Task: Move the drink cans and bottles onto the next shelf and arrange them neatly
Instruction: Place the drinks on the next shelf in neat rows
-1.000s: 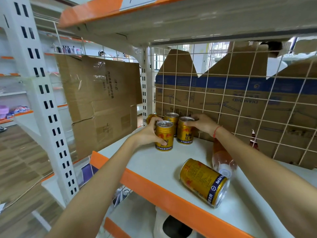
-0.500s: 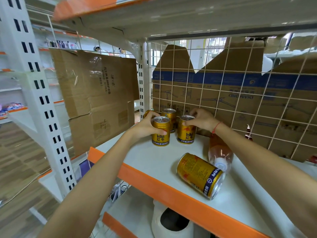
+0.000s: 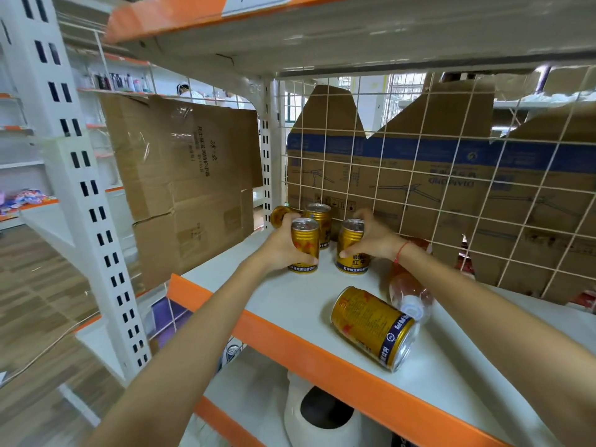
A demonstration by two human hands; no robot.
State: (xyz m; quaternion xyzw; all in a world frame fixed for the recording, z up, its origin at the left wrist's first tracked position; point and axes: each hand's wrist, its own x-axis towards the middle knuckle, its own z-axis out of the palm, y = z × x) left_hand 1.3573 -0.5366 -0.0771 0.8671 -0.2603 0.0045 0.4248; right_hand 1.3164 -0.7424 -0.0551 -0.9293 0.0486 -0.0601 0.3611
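Note:
Several gold drink cans stand at the back left corner of the white shelf (image 3: pixel 290 304). My left hand (image 3: pixel 280 246) grips the front left can (image 3: pixel 304 243). My right hand (image 3: pixel 371 240) grips the front right can (image 3: pixel 351 253). Behind them stands a third can (image 3: pixel 319 217), and a fourth can (image 3: pixel 279 214) shows partly past my left hand. Another gold can (image 3: pixel 374 327) lies on its side near the front edge. A clear bottle (image 3: pixel 409 295) with a reddish drink lies beside it, partly under my right forearm.
A wire grid (image 3: pixel 451 175) backed by cardboard closes the shelf's rear. A cardboard box (image 3: pixel 183 175) stands to the left. The orange shelf lip (image 3: pixel 290 343) runs along the front. Another shelf (image 3: pixel 322 30) hangs low overhead. A white item (image 3: pixel 322 417) sits on the shelf below.
Both hands stay on the two front cans; my right hand has wrapped further down around its can. The camera has shifted slightly.

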